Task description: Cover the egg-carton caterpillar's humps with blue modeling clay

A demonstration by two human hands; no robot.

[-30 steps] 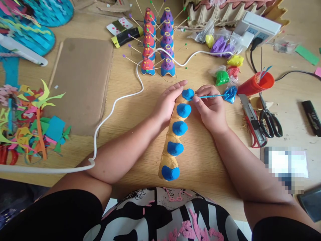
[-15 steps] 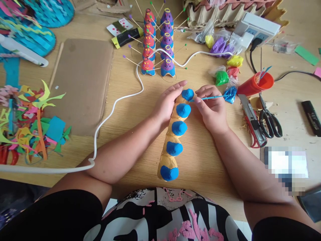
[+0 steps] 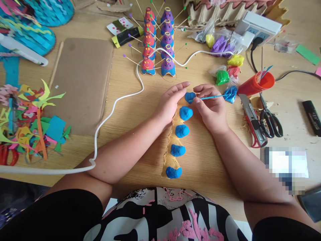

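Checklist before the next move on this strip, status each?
1. Left hand at the far end of the yellow strip: ok; grip underneath hidden, cannot tell.
2. Right hand holding the thin blue tool: ok.
3. Tool tip at the farthest blue lump: ok.
4. Five blue lumps along the strip: ok.
5. White cord out of the way: not ok, crosses the left arm in view.
6. Scissors apart from both hands: ok.

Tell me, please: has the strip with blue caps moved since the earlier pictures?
Yes, the strip has shifted slightly right, judged against the unmoved purple figures.
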